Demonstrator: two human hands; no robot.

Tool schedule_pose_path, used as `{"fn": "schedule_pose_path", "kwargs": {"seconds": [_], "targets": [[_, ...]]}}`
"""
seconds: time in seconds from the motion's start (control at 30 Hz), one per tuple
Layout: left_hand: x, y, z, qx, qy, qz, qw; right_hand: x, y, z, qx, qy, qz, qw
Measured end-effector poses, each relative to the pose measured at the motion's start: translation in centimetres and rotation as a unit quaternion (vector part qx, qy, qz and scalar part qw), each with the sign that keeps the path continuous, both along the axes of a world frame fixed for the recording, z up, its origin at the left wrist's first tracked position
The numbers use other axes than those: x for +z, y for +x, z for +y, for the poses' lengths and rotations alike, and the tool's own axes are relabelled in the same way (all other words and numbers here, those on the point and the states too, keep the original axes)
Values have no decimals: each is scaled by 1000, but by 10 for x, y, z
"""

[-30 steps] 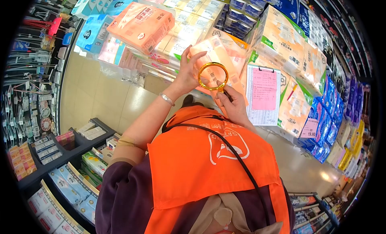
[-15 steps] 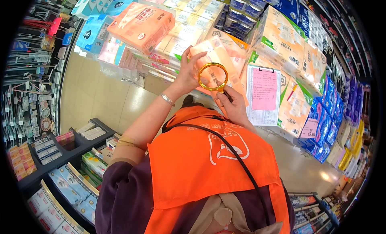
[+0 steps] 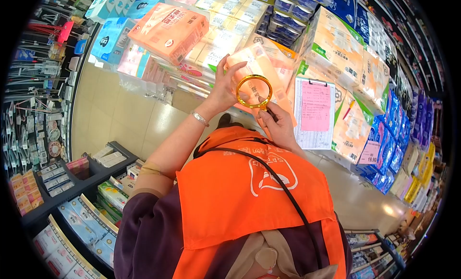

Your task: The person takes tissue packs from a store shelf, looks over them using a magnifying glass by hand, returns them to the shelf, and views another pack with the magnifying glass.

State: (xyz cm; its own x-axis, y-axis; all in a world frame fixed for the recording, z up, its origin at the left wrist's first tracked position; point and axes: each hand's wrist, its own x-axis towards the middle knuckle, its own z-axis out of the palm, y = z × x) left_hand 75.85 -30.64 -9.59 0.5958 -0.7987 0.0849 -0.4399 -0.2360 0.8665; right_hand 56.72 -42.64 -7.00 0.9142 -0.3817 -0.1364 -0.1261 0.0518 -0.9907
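Note:
My left hand (image 3: 224, 85) grips the left side of a pale orange tissue pack (image 3: 249, 63), its thumb and fingers around the edge. In front of the pack my right hand (image 3: 281, 121) is closed on the handle of a magnifying glass (image 3: 263, 106) with a gold rim. Dark printed characters on the pack show through the lens. To the right of my right hand, a clipboard (image 3: 314, 139) with a pink handwritten sheet (image 3: 315, 106) rests against stacked packs.
Large orange tissue packs (image 3: 336, 46) are piled at the right, with a pen (image 3: 349, 109) and a price card (image 3: 369, 153) near them. A salmon-coloured pack (image 3: 168, 32) lies on the left pile. Shelving bins (image 3: 86, 178) stand at lower left, hanging goods (image 3: 38, 87) beyond.

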Motion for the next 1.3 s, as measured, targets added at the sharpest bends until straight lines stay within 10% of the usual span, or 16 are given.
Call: {"fn": "schedule_pose_path", "kwargs": {"seconds": [0.83,1.3], "targets": [[1,0,2,-3,4,-10,1000,-1,0,1,3,31,11,999],[22,0,-1,-13,68,-49,996,-81,-101,-17,-330,68,93,937]]}}
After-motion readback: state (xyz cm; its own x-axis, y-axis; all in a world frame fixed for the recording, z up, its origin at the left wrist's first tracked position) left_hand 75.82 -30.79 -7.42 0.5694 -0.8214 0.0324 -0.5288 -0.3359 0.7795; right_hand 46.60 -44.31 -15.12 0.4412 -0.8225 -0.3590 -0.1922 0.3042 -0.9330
